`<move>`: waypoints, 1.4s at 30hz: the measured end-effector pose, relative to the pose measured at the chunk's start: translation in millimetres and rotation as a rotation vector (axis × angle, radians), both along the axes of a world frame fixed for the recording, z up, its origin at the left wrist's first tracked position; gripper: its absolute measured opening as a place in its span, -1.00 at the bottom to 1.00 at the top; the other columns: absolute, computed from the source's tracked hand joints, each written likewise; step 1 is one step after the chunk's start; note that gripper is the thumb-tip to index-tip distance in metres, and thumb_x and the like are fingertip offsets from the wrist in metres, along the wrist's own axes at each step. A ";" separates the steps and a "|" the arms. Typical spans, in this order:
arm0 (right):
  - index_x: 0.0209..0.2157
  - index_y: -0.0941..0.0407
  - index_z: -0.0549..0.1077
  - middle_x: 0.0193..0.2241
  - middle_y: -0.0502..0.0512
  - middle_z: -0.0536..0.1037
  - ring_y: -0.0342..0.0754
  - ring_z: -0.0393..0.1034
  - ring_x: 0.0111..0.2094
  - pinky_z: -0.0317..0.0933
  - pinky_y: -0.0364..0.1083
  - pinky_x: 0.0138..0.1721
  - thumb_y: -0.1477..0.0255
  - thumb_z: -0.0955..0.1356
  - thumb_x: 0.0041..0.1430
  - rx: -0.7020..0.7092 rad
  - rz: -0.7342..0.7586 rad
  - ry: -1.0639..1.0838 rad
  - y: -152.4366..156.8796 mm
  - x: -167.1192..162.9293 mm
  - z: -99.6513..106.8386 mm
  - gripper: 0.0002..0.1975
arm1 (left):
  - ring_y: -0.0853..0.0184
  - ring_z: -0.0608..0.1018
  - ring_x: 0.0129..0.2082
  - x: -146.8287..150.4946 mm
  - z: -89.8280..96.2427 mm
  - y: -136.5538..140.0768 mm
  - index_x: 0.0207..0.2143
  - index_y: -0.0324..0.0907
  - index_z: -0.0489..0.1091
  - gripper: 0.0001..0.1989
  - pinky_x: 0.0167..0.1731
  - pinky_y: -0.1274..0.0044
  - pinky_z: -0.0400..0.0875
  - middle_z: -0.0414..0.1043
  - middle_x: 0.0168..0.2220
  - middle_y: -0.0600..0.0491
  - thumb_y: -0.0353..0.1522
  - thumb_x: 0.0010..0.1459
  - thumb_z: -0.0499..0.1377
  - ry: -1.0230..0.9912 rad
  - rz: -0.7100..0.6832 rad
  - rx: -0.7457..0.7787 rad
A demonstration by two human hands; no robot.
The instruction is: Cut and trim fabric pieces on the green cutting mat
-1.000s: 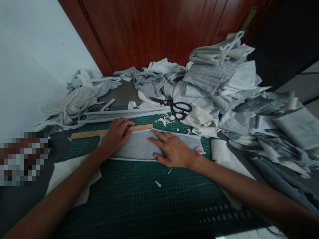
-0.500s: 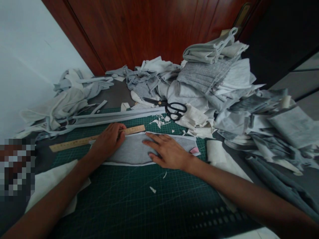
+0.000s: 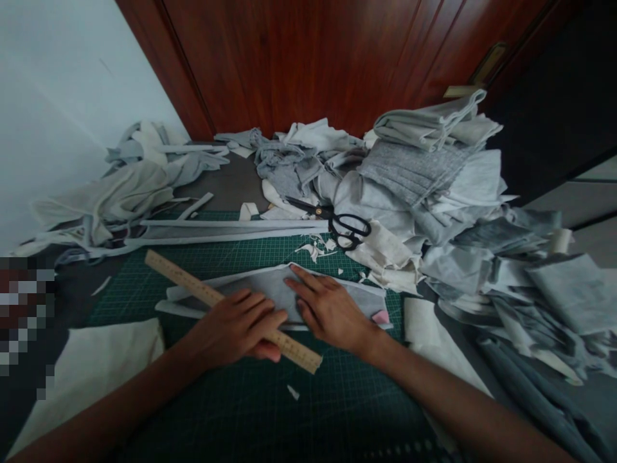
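My left hand is closed around a wooden ruler, which slants across the near edge of a grey fabric piece with pale edges. Fingers extended, my right hand rests on that fabric, its index fingertip at the far edge. A small pink piece lies at the fabric's right end. Under everything is a green cutting mat with a fine grid. Black-handled scissors lie beyond the right hand, beside the scraps.
Grey and white fabric heaps rise at the back and right, before a red-brown door. Another bundle lies at back left. A long pale-edged strip crosses the mat's far side. White cloth lies near my left forearm.
My left hand has drawn the ruler from the fabric's far edge toward me, turning it so its right end points nearer. My right hand stays on the fabric. The view has shifted slightly.
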State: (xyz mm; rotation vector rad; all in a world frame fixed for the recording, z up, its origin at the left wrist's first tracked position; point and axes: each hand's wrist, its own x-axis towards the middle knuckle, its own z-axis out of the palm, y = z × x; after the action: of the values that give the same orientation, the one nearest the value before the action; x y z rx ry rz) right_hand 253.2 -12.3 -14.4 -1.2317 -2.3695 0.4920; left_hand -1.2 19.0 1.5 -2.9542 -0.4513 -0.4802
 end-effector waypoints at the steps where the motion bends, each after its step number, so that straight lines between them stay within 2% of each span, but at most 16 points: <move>1: 0.33 0.25 0.35 0.45 0.39 0.19 0.21 0.33 0.32 0.27 0.23 0.30 0.48 0.22 0.42 -0.004 0.005 -0.008 0.5 0.7 0.0 -0.50 | 0.19 0.56 -0.24 3.0 -2.5 -4.0 0.00 -0.16 0.49 -0.45 -0.20 0.38 0.38 0.57 -0.25 -0.04 0.03 0.47 -0.08 0.007 0.007 -0.002; 3: 0.33 0.23 0.35 0.46 0.38 0.19 0.21 0.33 0.33 0.28 0.22 0.29 0.54 0.24 0.38 -0.019 0.025 -0.017 1.5 2.4 -0.8 -0.48 | 0.18 0.58 -0.21 7.1 -7.9 -7.1 0.06 -0.17 0.47 -0.42 -0.19 0.39 0.41 0.58 -0.17 -0.07 0.06 0.45 -0.08 0.019 0.080 -0.034; 6: 0.33 0.17 0.33 0.47 0.34 0.17 0.19 0.28 0.36 0.27 0.23 0.30 0.64 0.28 0.23 -0.047 0.042 0.025 3.4 5.5 -2.9 -0.38 | 0.18 0.60 -0.19 9.0 -14.4 -1.9 0.06 -0.15 0.47 -0.49 -0.23 0.41 0.45 0.55 -0.12 -0.08 0.00 0.48 -0.07 0.054 0.224 -0.102; 8: 0.32 0.14 0.33 0.42 0.30 0.28 0.14 0.27 0.37 0.23 0.22 0.33 0.69 0.26 0.16 -0.065 0.042 0.122 5.1 7.9 -3.5 -0.33 | 0.18 0.60 -0.17 9.1 -16.7 3.3 0.03 -0.17 0.48 -0.53 -0.24 0.42 0.46 0.53 -0.12 -0.07 -0.07 0.51 -0.08 0.055 0.263 -0.105; 11: 0.21 0.08 0.42 0.18 0.18 0.55 0.03 0.45 0.21 0.31 0.10 0.26 0.68 0.22 0.21 -0.119 0.013 0.292 7.6 11.9 -1.9 -0.44 | 0.18 0.60 -0.14 10.0 -17.5 6.7 0.09 -0.21 0.45 -0.54 -0.25 0.42 0.47 0.53 -0.13 -0.08 -0.12 0.53 -0.08 0.019 0.284 -0.081; 13: 0.12 0.06 0.46 0.03 0.11 0.61 -0.03 0.53 0.03 0.38 0.01 0.12 0.65 0.21 0.25 -0.148 0.001 0.341 8.2 13.9 0.1 -0.52 | 0.17 0.58 -0.12 11.1 -16.7 6.2 0.17 -0.23 0.42 -0.56 -0.21 0.41 0.48 0.53 -0.13 -0.08 -0.15 0.53 -0.06 0.003 0.313 -0.092; 15: 0.11 0.07 0.46 0.01 0.12 0.60 -0.02 0.51 0.02 0.37 0.00 0.10 0.64 0.23 0.23 -0.135 0.029 0.328 7.2 14.4 1.9 -0.54 | 0.16 0.55 -0.10 12.2 -15.7 5.2 0.21 -0.24 0.40 -0.57 -0.13 0.37 0.49 0.52 -0.15 -0.08 -0.20 0.53 -0.04 -0.006 0.348 -0.134; 17: 0.15 0.09 0.43 0.07 0.17 0.55 0.04 0.44 0.10 0.31 0.05 0.19 0.61 0.28 0.23 -0.085 0.075 0.281 5.2 13.7 2.5 -0.54 | 0.14 0.52 -0.08 12.8 -15.2 4.8 0.21 -0.25 0.41 -0.58 -0.06 0.31 0.49 0.50 -0.13 -0.10 -0.21 0.52 -0.01 -0.032 0.381 -0.189; 20: 0.18 0.07 0.41 0.13 0.19 0.51 0.11 0.37 0.14 0.26 0.13 0.23 0.48 0.31 0.34 -0.032 0.092 0.202 2.5 11.7 1.1 -0.61 | 0.11 0.47 -0.02 12.7 -16.1 5.4 0.20 -0.24 0.44 -0.59 0.00 0.27 0.47 0.45 -0.06 -0.13 -0.20 0.50 0.03 -0.096 0.397 -0.252; 23: 0.17 0.04 0.42 0.13 0.19 0.50 0.12 0.36 0.14 0.26 0.16 0.22 0.42 0.27 0.44 -0.011 0.068 0.159 2.2 11.3 -1.5 -0.67 | 0.14 0.44 -0.07 12.7 -17.4 5.4 0.19 -0.19 0.45 -0.62 -0.03 0.29 0.45 0.42 -0.11 -0.08 -0.21 0.49 0.05 -0.124 0.383 -0.277; 27: 0.18 0.02 0.46 0.13 0.18 0.48 0.10 0.35 0.16 0.26 0.15 0.23 0.45 0.27 0.45 0.007 0.067 0.156 3.4 12.1 -2.1 -0.66 | 0.19 0.40 -0.14 14.2 -16.3 3.6 0.09 -0.17 0.52 -0.69 -0.14 0.36 0.41 0.39 -0.20 -0.04 -0.31 0.49 0.05 -0.149 0.346 -0.217; 32: 0.15 0.00 0.52 0.08 0.17 0.47 0.07 0.40 0.13 0.33 0.12 0.19 0.47 0.30 0.44 -0.001 0.083 0.206 4.0 10.7 -3.4 -0.67 | 0.23 0.43 -0.17 15.7 -15.6 -0.1 0.01 -0.17 0.54 -0.79 -0.15 0.40 0.37 0.42 -0.21 0.00 -0.42 0.42 0.15 -0.140 0.305 -0.133; 37: 0.09 0.02 0.55 0.01 0.18 0.49 0.06 0.46 0.04 0.40 0.10 0.09 0.52 0.31 0.42 0.067 0.077 0.215 4.9 10.2 -11.7 -0.70 | 0.25 0.48 -0.23 17.5 -13.2 -8.5 -0.09 -0.17 0.53 -0.87 -0.29 0.46 0.36 0.40 -0.24 0.03 -0.44 0.39 0.19 -0.060 0.371 -0.095; 42: 0.07 0.09 0.52 0.07 0.24 0.50 0.11 0.48 0.04 0.43 0.15 0.08 0.48 0.28 0.44 0.097 0.045 0.062 2.4 10.7 -10.9 -0.73 | 0.14 0.49 -0.11 18.2 -4.7 -9.7 -0.09 -0.16 0.49 -0.87 -0.13 0.35 0.39 0.45 -0.18 0.00 -0.33 0.42 0.16 0.009 0.444 -0.114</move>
State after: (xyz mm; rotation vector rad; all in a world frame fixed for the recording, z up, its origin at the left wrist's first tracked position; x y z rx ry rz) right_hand 264.0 -9.9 -25.4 -1.1069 -2.3445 0.4177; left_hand 17.1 9.3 -3.2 -2.8263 -1.1299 -0.3956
